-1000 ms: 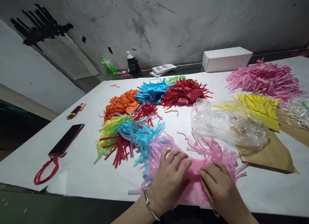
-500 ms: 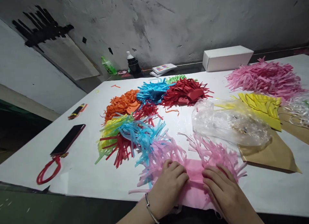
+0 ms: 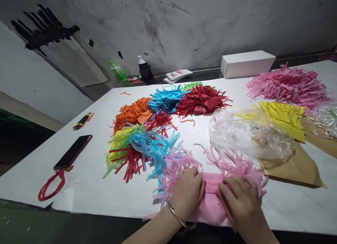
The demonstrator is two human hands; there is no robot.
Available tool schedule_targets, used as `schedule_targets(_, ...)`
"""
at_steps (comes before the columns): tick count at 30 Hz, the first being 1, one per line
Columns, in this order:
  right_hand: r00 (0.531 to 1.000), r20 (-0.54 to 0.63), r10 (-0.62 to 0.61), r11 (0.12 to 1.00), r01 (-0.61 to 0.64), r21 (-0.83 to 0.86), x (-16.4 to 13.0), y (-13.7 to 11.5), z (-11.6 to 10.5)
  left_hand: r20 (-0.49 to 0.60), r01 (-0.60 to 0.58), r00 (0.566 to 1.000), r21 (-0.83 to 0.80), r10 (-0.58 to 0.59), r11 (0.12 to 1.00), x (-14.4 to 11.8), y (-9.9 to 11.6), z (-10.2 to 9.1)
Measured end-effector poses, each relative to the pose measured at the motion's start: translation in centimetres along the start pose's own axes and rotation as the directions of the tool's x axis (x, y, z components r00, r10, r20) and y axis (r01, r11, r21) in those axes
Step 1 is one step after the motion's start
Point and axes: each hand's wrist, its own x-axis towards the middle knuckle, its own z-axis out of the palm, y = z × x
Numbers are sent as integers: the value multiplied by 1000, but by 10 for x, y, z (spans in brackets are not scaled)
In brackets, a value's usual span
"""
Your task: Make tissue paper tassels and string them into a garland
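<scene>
Pink fringed paper (image 3: 214, 188) lies at near edge of counter (image 3: 86, 188), directly under both hands, long axis running L-R, fringe fanning away toward far side. L hand (image 3: 188, 193) curled, fingers bunched on the L part of the solid strip; R hand (image 3: 240, 203) fingers bent, pressing the R part. Both touching paper, about equally near; gap btwn them small. Vs 0.5 s ago: hands drawn closer together, L hand more fisted, paper gathered up btwn them. Plastic bag (image 3: 250, 135) just beyond the fringe, unmoved.
</scene>
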Motion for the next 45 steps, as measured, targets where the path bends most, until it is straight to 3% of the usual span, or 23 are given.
schedule_targets(3,996,0,-90,982,89,164,-3,-1,3,15,20,1000,-17,-20,1000,1,0,-2)
schedule_targets(6,997,16,-80,985,77,152,-3,-1,5,-20,31,999,-76,-33,997,-3,1,-6)
schedule_targets(8,996,42,-78,988,72,138,-2,1,4,-122,-54,992,-127,39,990,-8,0,-9)
schedule_targets(12,995,90,-46,978,27,207,2,3,1,-275,-304,922,-75,273,950,-16,-5,-6)
schedule_targets(16,992,125,-32,967,-1,257,6,4,-7,-236,-380,903,-55,358,923,-15,-12,-1)
schedule_targets(20,975,206,-90,973,42,226,5,13,-12,-217,-392,906,-108,363,914,-11,-16,-1)
schedule_targets(24,976,122,-178,973,156,170,1,25,-10,-194,-383,916,-150,352,912,-11,-20,-5)
schedule_targets(29,991,127,-50,971,18,240,1,32,-12,-175,-358,926,-137,333,924,-10,-20,-5)
schedule_targets(33,993,105,-47,988,31,150,8,24,-14,-278,-340,912,-102,301,935,-10,-14,-3)
schedule_targets(37,992,42,-118,985,112,134,13,6,-3,-344,-377,877,-59,336,924,-10,-12,-2)
schedule_targets(41,986,13,-164,966,158,204,5,9,4,-321,-425,860,-19,397,905,-12,-19,0)
schedule_targets(45,978,32,-207,947,192,256,-10,25,-5,-248,-439,870,3,426,899,-16,-25,-2)
